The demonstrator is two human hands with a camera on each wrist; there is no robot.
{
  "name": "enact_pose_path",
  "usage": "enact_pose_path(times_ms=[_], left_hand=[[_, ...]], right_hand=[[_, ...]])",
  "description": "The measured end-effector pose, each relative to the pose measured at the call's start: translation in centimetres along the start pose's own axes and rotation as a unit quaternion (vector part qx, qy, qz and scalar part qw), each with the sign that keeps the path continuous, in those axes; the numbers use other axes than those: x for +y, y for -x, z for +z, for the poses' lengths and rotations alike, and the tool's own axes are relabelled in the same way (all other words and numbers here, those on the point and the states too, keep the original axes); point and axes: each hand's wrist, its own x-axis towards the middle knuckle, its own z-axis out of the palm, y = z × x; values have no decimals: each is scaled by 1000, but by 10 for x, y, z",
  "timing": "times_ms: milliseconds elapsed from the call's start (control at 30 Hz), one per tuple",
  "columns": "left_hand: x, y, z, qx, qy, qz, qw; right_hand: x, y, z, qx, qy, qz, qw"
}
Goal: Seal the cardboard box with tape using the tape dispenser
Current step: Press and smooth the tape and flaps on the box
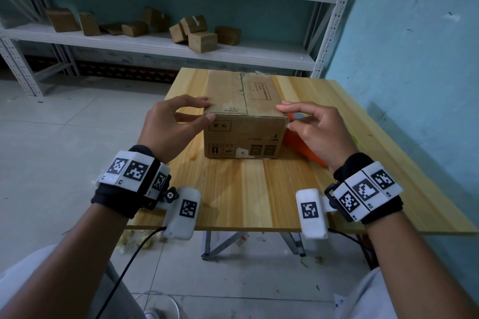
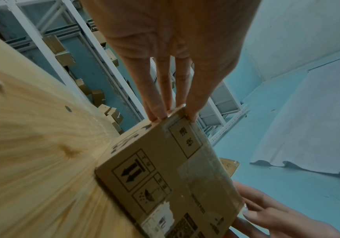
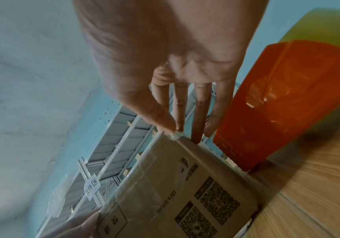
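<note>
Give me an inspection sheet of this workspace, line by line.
Surface: wooden table, bare grain at the near edge.
Job's things: cardboard box closed, centre seam untaped; orange tape dispenser beside it, untouched.
Clutter: nothing seen on the table.
Hands: left hand and right hand pinch the box's near top corners.
Cables: black cable hanging from the left wrist.
Surroundings: metal shelving with small boxes; blue wall.

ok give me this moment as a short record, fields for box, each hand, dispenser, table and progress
box: cardboard box upright on the table, top flaps down
left hand: left hand pinches the box's near left top corner
right hand: right hand pinches the near right top corner
dispenser: orange tape dispenser beside the box on its right, untouched
table: wooden table
progress: no fresh tape seen along the top seam
</note>
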Motion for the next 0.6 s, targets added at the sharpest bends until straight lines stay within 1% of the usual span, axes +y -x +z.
enact_pose_path(times_ms=[600], left_hand=[[-1,0,-1,-1,7,-4,1000]], right_hand=[[4,-1,0,-8,-3,-4,1000]])
